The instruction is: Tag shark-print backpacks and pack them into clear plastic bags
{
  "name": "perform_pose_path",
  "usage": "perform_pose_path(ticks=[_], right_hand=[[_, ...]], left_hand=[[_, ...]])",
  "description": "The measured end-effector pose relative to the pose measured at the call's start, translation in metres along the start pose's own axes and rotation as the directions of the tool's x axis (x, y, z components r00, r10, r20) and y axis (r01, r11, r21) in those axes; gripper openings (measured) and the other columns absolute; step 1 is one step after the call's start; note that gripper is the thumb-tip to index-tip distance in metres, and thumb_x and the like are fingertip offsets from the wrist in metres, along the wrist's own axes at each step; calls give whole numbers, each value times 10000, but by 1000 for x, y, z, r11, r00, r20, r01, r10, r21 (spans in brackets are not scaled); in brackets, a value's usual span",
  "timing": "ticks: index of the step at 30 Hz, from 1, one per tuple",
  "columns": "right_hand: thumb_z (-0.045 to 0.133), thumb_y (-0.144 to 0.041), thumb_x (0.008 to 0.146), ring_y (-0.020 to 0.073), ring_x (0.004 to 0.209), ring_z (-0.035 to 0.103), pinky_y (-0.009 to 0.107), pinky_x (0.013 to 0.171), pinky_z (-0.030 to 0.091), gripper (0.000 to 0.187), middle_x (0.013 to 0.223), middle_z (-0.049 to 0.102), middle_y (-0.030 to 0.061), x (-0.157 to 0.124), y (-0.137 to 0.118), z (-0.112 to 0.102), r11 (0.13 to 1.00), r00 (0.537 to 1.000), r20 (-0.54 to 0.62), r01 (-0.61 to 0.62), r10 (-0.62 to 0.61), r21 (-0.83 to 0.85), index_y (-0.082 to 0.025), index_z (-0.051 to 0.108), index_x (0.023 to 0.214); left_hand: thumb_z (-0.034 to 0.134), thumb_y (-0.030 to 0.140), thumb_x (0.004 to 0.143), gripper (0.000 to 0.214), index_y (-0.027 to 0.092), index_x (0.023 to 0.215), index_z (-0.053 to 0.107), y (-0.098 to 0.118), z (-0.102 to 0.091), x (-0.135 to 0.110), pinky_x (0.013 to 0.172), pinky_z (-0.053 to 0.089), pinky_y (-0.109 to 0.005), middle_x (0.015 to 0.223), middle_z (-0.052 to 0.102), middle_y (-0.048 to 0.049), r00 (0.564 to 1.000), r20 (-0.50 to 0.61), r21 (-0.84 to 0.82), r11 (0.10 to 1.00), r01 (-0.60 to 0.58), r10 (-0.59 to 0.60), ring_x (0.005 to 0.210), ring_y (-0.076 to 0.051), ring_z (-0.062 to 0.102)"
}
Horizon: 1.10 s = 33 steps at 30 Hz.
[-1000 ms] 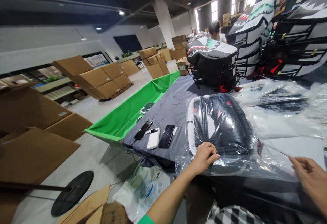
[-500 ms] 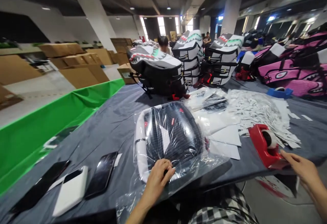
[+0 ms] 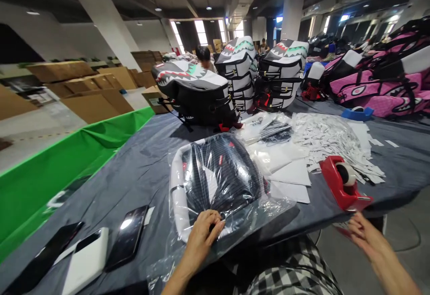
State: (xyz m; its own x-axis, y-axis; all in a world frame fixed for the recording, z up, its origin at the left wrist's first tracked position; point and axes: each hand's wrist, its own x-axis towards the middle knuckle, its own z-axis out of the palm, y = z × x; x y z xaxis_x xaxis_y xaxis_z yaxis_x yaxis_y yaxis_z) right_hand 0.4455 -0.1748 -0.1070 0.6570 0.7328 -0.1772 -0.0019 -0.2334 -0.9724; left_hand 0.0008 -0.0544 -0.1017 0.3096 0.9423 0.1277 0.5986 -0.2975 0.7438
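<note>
A dark, ribbed backpack with white sides [image 3: 231,169] lies on the table inside a clear plastic bag [image 3: 268,210]. My left hand [image 3: 204,230] is closed on the gathered plastic at the backpack's near edge. Just below the front of a red tape dispenser [image 3: 339,183], my right hand [image 3: 366,236] has its fingers pinched together. Whatever may be between those fingertips is too small to make out. The dispenser, with its roll of tape, sits by the table's front edge.
Three phone-like devices, one a white block [image 3: 85,259], lie at the left. White slips [image 3: 329,142] and paper sheets [image 3: 290,176] spread behind the backpack. Stacked shark-mouth backpacks [image 3: 201,93] and pink bags [image 3: 379,88] stand farther back. Green sheeting [image 3: 83,147] borders the left side.
My right hand has moved left and down from the dispenser's front end, and its fingers have drawn together. My left hand keeps its grip on the plastic. The view has shifted slightly.
</note>
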Motion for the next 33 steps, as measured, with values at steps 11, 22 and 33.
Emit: perform_pose_path(ticks=[11,22,33], right_hand=[[485,-550,969,139,661,417,276,624,321,414,712,473,-18,-17,-125,207,656,-113,991,742,-76,135,-214,473,728],[749,-426,743,203,604,571,274,532,279,328,658,575,-35,16,-126,272,105,170,985,980,-3,-169,-266,489,861],[812,-526,733,186,663,606,276,568,273,409,787,630,-23,-11,-95,250,149,27,1000,989,-15,-24,-241,520,766]], left_hand=[[649,308,927,205,215,756,585,10,4,-1,884,436,-320,973,696,-13,999,-53,65,998,11,-8,970,-183,597],[676,302,938,229,213,738,609,12,3,-2,861,429,-331,984,707,-2,999,-35,91,996,15,-12,967,-186,603],[731,349,917,194,210,860,609,18,-5,-13,1072,407,-415,1072,694,-25,991,-14,250,960,-126,134,1133,-205,609]])
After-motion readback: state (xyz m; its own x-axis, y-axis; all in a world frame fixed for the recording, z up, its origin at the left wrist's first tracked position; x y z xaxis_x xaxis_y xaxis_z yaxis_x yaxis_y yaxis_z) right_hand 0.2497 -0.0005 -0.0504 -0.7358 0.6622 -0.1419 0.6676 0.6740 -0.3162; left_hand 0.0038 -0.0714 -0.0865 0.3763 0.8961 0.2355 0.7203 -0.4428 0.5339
